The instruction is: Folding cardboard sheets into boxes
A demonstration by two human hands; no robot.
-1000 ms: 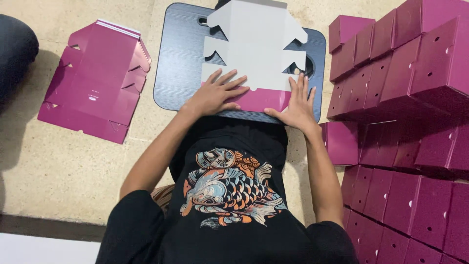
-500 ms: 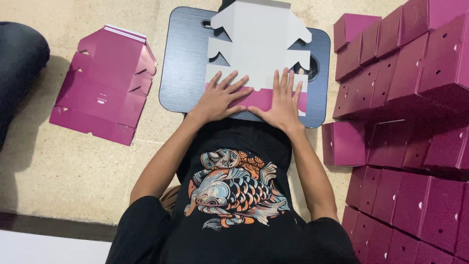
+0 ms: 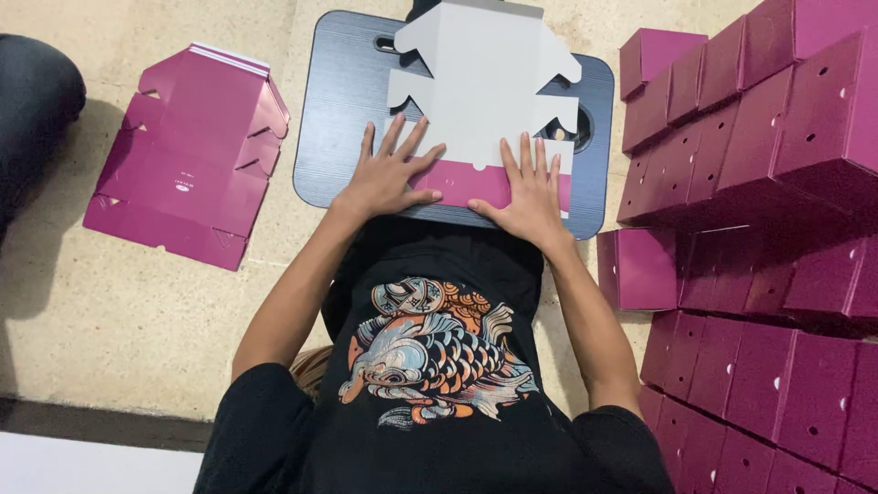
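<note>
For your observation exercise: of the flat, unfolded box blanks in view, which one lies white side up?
The blank on the grey board, under both hands. It shows its white face; the stack of blanks on the floor shows magenta.

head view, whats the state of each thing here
box blank: flat, white side up, near flap folded over showing magenta
left hand: flat, pressing the fold
right hand: flat, pressing the fold
lap desk: lying under the blank
flat blanks: stacked, unfolded
finished boxes: closed, stacked

Black short-sleeved T-shirt (image 3: 430, 439) with an orange, blue and white koi fish print (image 3: 430, 352), bare forearms.
</note>
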